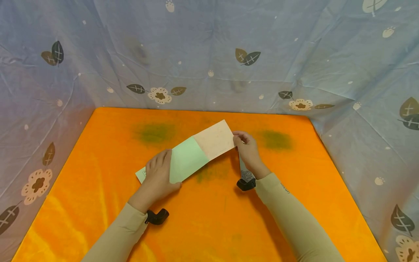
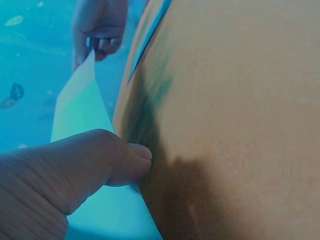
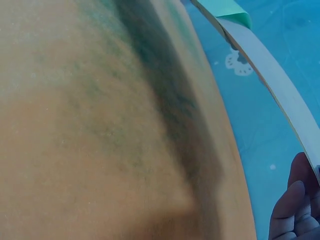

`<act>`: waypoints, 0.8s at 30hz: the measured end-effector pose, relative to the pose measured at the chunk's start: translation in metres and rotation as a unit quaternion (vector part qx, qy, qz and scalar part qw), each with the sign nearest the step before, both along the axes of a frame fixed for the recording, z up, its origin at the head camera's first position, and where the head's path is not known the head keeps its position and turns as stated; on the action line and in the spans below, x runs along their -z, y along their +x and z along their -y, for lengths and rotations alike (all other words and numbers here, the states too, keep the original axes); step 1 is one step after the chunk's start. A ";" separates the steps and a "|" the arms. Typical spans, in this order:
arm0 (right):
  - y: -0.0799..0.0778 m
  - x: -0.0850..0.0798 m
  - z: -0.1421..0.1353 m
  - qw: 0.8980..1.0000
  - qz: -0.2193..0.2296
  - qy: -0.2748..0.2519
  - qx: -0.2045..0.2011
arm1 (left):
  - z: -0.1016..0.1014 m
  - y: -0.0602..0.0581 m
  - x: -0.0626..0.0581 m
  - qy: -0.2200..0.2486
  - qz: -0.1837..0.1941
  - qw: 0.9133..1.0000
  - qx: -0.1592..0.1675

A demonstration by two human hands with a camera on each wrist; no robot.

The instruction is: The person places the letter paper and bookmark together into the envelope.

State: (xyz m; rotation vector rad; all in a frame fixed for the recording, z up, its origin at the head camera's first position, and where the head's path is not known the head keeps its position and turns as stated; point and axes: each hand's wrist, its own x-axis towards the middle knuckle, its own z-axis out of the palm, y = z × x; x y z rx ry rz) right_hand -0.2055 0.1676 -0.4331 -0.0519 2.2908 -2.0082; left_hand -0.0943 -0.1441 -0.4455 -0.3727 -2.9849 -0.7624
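A thin booklet (image 1: 190,157) lies opened out at a slant over the table, with a pale green panel on the left and a cream panel (image 1: 215,140) on the right. My left hand (image 1: 158,177) lies across the green panel, fingers toward its far edge and thumb stretched to the near edge. Part of that panel is hidden beneath it. At the cream panel's right end, my right hand (image 1: 247,149) pinches the edge between thumb and fingers. In the right wrist view, the booklet's edge (image 3: 280,90) is raised above the table, and fingertips (image 3: 292,192) meet it at the lower right.
An orange cloth covers the table (image 1: 209,225), marked with dark greenish patches (image 1: 276,139). Blue-grey curtains (image 1: 209,54) with leaves and flowers surround its back and sides. Black wrist cameras (image 1: 246,184) sit under both wrists.
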 end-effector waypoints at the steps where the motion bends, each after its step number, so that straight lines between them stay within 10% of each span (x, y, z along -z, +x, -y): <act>1: 0.001 -0.001 0.001 1.000 0.000 0.003 -0.001 | 0.000 0.000 0.000 0.000 0.000 1.000 0.000; 24: 0.007 0.000 0.014 0.998 -0.015 0.050 -0.029 | -0.002 0.001 -0.001 0.002 0.002 1.000 0.003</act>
